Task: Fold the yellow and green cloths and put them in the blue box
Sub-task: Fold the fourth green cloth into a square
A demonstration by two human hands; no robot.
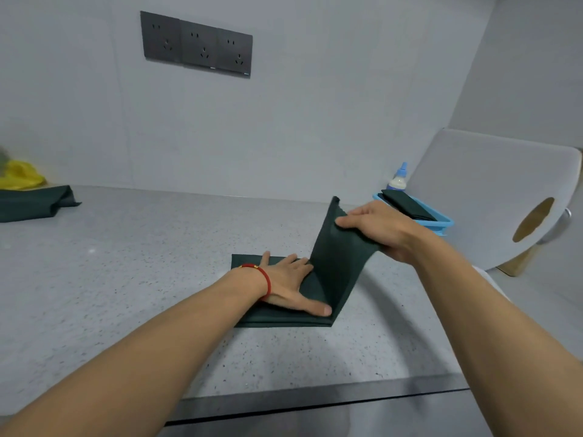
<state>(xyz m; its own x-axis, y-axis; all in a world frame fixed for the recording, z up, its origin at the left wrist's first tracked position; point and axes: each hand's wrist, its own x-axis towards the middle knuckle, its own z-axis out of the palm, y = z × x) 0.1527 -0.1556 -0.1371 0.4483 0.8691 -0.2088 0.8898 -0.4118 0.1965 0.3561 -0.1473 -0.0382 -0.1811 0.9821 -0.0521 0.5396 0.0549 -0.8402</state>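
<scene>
A green cloth (328, 272) is lying mid-bench, near the front edge, part-folded. Its left half is sitting flat on the grey speckled bench (126, 279) while the right half is standing up off the surface, tilted a bit to the right.

The left hand (290, 285) is lying flat on the flat half w/ fingers straight and spread, pressing it down; fingertips are reaching right up to the crease where the raised half begins, thumb pointing along the near edge. A red bracelet (262, 275) is sitting on that wrist.

The right hand (378, 228) is pinching the upper right edge of the raised half, thumb on the side facing the camera, fingers curled behind it (those are mostly hidden by the cloth and hand itself).

The blue box (441, 220) is standing at the back right of the bench, just behind the right hand and partly covered by it. A dark folded cloth (400, 203) is already lying inside it. A small bottle (399, 178) w/ a blue cap is standing just behind the box, and a pale board (489, 197) w/ an oval hole is leaning near the wall to the right.

Far left, at the back of the bench, another green cloth (34, 203) is lying loosely bunched, and a yellow cloth (20, 178) is crumpled just behind it, both well apart from the hands. Three dark sockets (195, 45) are sitting on the wall above.
</scene>
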